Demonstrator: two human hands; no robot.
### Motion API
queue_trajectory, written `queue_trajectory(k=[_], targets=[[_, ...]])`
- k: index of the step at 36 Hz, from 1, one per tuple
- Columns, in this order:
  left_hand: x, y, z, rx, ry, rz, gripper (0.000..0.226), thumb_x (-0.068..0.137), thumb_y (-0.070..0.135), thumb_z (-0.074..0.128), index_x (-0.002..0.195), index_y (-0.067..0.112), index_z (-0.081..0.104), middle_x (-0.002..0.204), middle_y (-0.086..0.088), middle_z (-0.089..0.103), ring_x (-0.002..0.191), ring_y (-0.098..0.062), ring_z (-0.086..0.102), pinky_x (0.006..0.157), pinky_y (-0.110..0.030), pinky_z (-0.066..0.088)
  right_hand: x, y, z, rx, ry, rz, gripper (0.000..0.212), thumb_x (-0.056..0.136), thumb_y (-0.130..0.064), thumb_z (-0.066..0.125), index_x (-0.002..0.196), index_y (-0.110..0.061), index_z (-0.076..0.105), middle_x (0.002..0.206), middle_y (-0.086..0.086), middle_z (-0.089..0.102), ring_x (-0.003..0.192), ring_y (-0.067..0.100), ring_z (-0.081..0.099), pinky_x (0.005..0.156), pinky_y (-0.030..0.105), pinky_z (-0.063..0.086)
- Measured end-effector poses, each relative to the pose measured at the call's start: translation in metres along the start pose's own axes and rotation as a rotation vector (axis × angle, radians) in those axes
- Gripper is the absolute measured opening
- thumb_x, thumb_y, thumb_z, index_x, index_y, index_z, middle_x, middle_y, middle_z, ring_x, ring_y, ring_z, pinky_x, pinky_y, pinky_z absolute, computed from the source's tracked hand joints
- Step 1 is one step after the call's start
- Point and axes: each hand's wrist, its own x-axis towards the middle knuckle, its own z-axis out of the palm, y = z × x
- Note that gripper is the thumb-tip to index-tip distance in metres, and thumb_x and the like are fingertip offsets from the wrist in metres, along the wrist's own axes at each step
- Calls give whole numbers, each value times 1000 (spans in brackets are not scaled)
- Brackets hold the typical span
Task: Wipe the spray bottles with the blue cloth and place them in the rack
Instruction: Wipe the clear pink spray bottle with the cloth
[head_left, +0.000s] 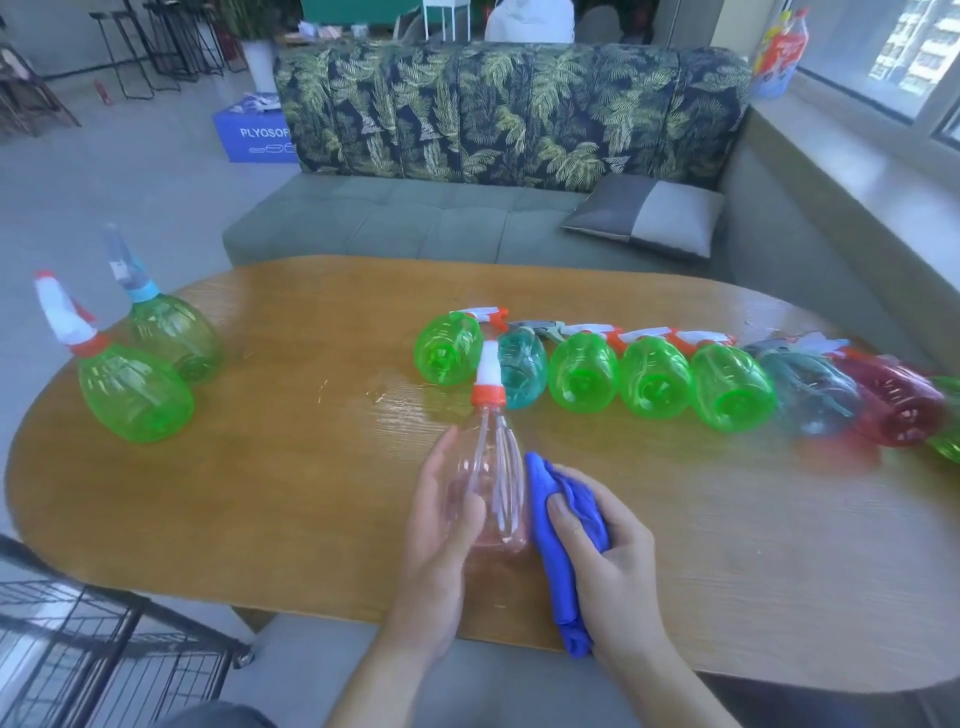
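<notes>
Head view: oval wooden table (311, 493), leaf-print sofa (509, 114) behind.

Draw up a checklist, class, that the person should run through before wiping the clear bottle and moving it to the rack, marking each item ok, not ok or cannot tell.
1. Clear bottle held firmly: ok, the left hand grips its body.
2. Blue cloth ready: ok, the right hand holds it bunched against the bottle's side.
3. Spray top on the held bottle: ok, the orange collar and white nozzle are in place.
4. Bottle wiped all round: cannot tell.
5. Rack within reach: ok, the black wire rack stands at the table's near left.
6. Free slot in the rack: cannot tell, only part of it shows.
</notes>
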Motion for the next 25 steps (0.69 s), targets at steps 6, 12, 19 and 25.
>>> queue_trajectory(k=[6,12,19,25], targets=[[2,-1,3,-8,12,19,73,85,49,78,153,50,51,145,-6,69,135,-42,62,102,-62,53,-1,0,-1,-3,6,-4,24,95,-4,68,111,-19,78,110,-3,79,107,14,73,90,21,54],[3,-3,0,-139,54,-46,52,97,39,55,149,45,57,139,-15,71,112,-33,70,87,-52,54,-2,-3,1,-27,-8,5,27,96,-1,69,109,-23,78,109,-6,79,105,11,73,88,19,54],[2,-2,0,7,-1,5,78,85,61,85,154,53,50,155,-8,61,145,-36,55,116,-74,41,-3,-3,0,-23,-3,-1,26,95,-3,69,110,-22,78,110,-5,79,105,11,73,87,19,54],[3,1,1,-61,9,-46,49,100,40,56,147,54,58,145,-4,69,124,-31,71,101,-65,52,-3,-1,0,-37,10,-1,25,95,-1,68,111,-19,78,109,-6,79,105,10,73,86,18,54]])
